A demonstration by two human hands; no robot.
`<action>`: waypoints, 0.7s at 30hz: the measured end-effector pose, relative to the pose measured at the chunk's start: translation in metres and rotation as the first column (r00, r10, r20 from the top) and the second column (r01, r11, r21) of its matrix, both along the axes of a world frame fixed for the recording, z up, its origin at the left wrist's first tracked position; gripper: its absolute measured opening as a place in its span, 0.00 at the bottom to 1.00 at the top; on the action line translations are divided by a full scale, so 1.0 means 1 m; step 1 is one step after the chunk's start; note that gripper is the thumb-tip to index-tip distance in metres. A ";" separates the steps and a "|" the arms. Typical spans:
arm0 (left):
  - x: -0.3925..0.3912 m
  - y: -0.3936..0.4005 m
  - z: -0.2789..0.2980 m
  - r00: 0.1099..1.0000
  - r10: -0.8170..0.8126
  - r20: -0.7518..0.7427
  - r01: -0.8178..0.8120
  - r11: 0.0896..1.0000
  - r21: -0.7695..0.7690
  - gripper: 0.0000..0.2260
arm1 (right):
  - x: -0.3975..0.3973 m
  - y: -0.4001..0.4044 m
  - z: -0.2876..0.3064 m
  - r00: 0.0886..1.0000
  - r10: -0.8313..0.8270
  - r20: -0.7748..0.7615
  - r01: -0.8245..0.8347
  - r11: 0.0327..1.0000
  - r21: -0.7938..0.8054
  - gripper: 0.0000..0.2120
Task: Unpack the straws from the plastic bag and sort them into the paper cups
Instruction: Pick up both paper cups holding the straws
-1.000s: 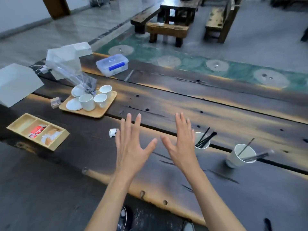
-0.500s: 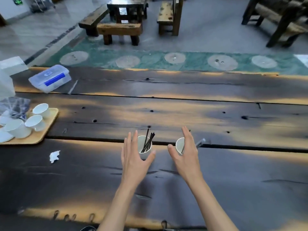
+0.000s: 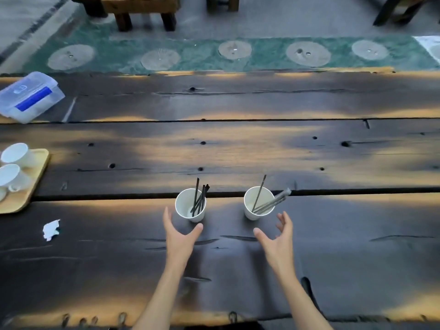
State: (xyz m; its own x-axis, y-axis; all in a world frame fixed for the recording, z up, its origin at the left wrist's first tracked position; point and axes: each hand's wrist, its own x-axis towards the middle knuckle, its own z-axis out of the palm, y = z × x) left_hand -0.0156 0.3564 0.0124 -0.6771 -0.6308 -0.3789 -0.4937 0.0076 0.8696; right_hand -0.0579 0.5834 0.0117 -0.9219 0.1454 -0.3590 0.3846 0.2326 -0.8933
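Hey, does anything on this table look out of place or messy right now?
One thing: a crumpled white scrap lies loose on the dark table, between the wooden tray and the left paper cup. Both cups stand upright with straws inside; the right cup's lean far over its rim.

You are looking at a dark wooden table (image 3: 238, 144) carrying two paper cups (image 3: 190, 206) with straws (image 3: 198, 198), a wooden tray (image 3: 28, 184), a plastic box (image 3: 28, 96) and a paper scrap (image 3: 51, 229).

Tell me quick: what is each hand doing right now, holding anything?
Left hand: open, empty, just short of the left paper cup.
Right hand: open, empty, near the right paper cup, not touching.
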 end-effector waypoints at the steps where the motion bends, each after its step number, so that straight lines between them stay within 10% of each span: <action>1: -0.003 -0.001 -0.002 1.000 0.012 0.001 -0.012 1.000 0.010 0.48 | -0.005 -0.001 -0.003 1.000 0.009 0.011 -0.009 1.000 -0.012 0.43; 21: -0.062 -0.021 -0.021 0.998 -0.012 -0.069 0.016 0.998 0.060 0.33 | -0.087 -0.027 -0.021 0.997 0.069 -0.030 -0.073 0.980 -0.184 0.34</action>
State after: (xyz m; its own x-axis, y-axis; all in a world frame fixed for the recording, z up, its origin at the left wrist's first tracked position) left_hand -0.0780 0.3355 -0.0082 -0.7114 -0.5985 -0.3684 -0.4331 -0.0395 0.9005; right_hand -0.1444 0.5566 -0.0095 -0.9360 0.0128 -0.3517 0.3514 0.0886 -0.9320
